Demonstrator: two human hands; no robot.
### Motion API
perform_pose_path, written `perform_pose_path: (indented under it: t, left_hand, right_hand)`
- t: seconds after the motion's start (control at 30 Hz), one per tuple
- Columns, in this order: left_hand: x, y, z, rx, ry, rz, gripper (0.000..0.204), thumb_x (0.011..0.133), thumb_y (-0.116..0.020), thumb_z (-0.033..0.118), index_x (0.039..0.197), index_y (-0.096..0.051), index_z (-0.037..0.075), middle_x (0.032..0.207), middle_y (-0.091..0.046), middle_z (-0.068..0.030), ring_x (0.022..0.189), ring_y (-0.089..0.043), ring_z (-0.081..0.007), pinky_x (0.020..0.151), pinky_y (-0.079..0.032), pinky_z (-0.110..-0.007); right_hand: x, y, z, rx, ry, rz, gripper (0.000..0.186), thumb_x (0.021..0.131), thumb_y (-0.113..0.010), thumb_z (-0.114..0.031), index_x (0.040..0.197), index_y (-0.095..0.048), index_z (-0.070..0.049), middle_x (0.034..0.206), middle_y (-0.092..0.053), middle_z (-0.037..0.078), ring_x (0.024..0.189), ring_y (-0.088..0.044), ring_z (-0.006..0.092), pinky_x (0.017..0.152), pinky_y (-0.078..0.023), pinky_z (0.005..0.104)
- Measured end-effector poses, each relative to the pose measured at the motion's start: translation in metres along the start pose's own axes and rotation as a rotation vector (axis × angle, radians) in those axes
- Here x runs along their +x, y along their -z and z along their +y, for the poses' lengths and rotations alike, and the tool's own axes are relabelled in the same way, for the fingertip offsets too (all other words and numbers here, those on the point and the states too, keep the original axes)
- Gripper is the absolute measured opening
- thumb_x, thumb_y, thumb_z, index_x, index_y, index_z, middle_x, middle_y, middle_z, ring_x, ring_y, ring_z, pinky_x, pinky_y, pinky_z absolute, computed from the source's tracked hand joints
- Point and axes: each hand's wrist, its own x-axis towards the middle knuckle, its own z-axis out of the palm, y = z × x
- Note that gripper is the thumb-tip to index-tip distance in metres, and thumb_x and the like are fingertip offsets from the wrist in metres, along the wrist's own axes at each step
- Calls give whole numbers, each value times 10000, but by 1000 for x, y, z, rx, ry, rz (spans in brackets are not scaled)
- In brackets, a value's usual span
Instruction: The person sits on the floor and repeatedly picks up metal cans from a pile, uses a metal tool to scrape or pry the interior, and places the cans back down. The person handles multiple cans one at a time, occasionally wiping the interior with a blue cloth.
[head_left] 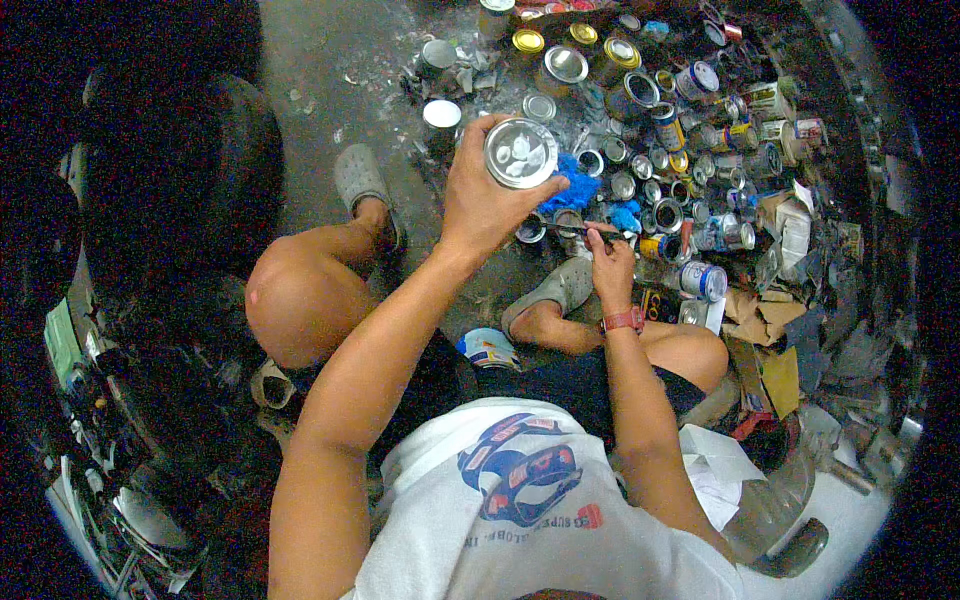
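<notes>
My left hand (pixel 485 195) grips a round silver can (pixel 521 152), its shiny top marked with whitish patches, held up in front of me. Lower and to the right, my right hand (pixel 608 250) is closed on a thin dark stick (pixel 575 229), whose far end reaches over a small open can (pixel 531 229) with dark contents. Behind the held can lies a crumpled blue cloth or wad (pixel 582 188), partly hidden by my left hand. I cannot make out whether the stick touches the can.
Many paint cans (pixel 640 95) crowd the dirty floor (pixel 330 70) ahead and right, some lidded, some open. Cardboard scraps (pixel 760 325) and white paper (pixel 710 465) lie at right. Dark tyre-like rounds (pixel 215 170) stand at left. My legs (pixel 300 300) and clogs (pixel 360 178) frame the work area.
</notes>
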Motion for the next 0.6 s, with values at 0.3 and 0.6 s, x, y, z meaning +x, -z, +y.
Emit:
perform_pose_path:
  t: [0.3,0.6]
  left_hand:
    - [1,-3,-6,88,-167,-21,1018,655,-1094,288,1456,-501,79,1389,-669,-146,1294,-689,-290,1129,-554,-420]
    - [9,-3,1,6,-126,-41,1043,648,-1099,268,1457,-461,105,1365,-677,-133,1278,-694,-280,1116,-560,-426]
  right_hand:
    - [8,5,-15,5,-53,-52,229,1105,-703,-189,1210,-813,-18,1047,-818,75,921,-727,134,856,-580,314]
    - [28,13,-14,-154,-95,-33,305,1133,-646,-289,1204,-836,-61,1065,-827,123,918,-749,204,839,-574,374]
